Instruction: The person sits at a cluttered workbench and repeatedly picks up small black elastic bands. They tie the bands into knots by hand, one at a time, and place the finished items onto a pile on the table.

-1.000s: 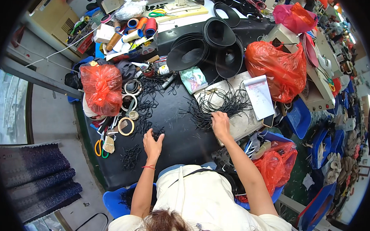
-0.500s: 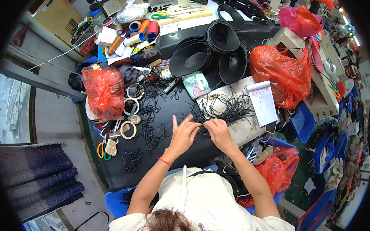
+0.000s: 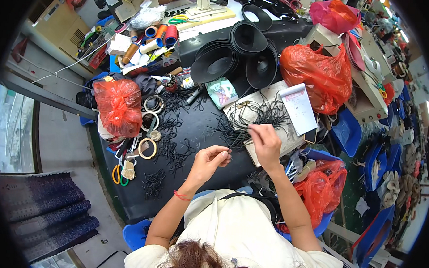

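My left hand [image 3: 209, 163] is closed in a pinch over the black tabletop [image 3: 208, 177], thumb against fingers. A short dark bit of thin black cord shows at its fingertips. Farther right and higher, my right hand [image 3: 267, 144] is pinched too, at the near edge of a loose pile of black cords [image 3: 238, 124]. Whatever sits between its fingertips is too fine to make out against the pile. Part of that pile lies on a pale worn board [image 3: 270, 153]. Tangled, knotted black cords [image 3: 173, 154] spread over the table left of my left hand.
Coiled black bands [image 3: 217, 63] stand at the back. A notepad [image 3: 298, 108] and a red plastic bag [image 3: 315, 78] lie right. Tape rolls [image 3: 148, 148], scissors [image 3: 120, 174] and another red bag [image 3: 117, 107] line the left edge. A blue bin [image 3: 327, 223] stands by my right arm.
My hands were together at the fingertips and are now apart. The right has moved up and right over the cord pile; the left has turned and sits slightly lower. The view has shifted a little.
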Available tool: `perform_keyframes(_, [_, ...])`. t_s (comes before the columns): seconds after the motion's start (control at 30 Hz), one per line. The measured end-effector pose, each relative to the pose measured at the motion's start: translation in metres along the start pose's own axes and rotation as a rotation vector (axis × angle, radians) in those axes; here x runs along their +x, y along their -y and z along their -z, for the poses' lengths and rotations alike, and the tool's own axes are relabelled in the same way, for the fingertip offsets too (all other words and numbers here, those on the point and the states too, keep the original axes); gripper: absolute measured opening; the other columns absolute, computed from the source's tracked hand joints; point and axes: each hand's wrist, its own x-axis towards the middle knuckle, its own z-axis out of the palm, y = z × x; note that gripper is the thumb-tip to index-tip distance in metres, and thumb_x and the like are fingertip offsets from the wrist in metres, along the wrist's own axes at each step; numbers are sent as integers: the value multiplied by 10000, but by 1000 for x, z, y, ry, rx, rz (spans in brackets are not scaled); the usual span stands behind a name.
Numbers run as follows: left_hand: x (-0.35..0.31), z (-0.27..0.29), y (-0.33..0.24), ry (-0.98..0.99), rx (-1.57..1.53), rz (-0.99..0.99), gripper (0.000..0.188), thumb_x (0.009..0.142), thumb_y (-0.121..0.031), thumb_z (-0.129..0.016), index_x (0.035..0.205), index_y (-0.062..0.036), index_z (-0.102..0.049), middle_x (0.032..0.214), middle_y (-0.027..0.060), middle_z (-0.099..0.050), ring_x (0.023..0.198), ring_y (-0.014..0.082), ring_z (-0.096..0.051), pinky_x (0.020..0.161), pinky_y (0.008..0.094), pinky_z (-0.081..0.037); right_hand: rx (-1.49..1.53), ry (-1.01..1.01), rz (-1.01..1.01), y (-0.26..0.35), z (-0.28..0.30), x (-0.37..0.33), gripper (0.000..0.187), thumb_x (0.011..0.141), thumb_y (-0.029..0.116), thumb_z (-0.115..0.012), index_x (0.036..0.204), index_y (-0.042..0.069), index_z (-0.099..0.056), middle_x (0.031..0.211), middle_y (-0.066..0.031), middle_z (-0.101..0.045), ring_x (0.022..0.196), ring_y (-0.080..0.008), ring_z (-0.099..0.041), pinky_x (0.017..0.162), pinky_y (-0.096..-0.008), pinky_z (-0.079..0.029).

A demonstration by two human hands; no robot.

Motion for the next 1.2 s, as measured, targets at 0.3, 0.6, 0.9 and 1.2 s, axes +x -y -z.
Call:
perform_keyframes(0.3, [4, -18, -3, -165, -456, 75, 204, 889, -174, -555, 1011, -14, -588, 892, 69, -634, 802, 134, -631, 626, 226, -534, 219, 144, -210, 36, -24, -29, 145, 810, 4, -567, 934, 12, -641, 838, -93, -591, 729, -180, -585, 621, -268, -463])
perform_keyframes(0.6, [1, -13, 1, -218, -735, -68, 85, 890, -140, -530, 907, -81, -588, 918, 14, -598, 778, 92, -551, 802, 311, -464, 297, 198, -228, 45, -23, -35, 159, 770, 5, -621, 928, 19, -638, 801, -106, -606, 670, -207, -598, 594, -291, -468])
perform_keyframes(0.9, [-8, -1, -20, -48, -401, 109, 153, 870, -147, -578, 915, -4, -611, 821, 40, -610, 728, 90, -581, 700, 251, -522, 24, 167, 152, 45, -18, -21, 117, 751, -24, -616, 865, 1, -615, 771, -112, -581, 693, -254, -582, 606, -320, -462])
perform_keyframes(1.2, [-5, 14, -15, -126, 265, -104, 151, 889, -105, -532, 903, 21, -614, 822, 47, -607, 716, 109, -578, 709, 242, -501, -139, 376, 235, 51, 13, -8, 139, 732, 13, -639, 868, 17, -610, 768, -105, -571, 723, -272, -567, 634, -344, -451])
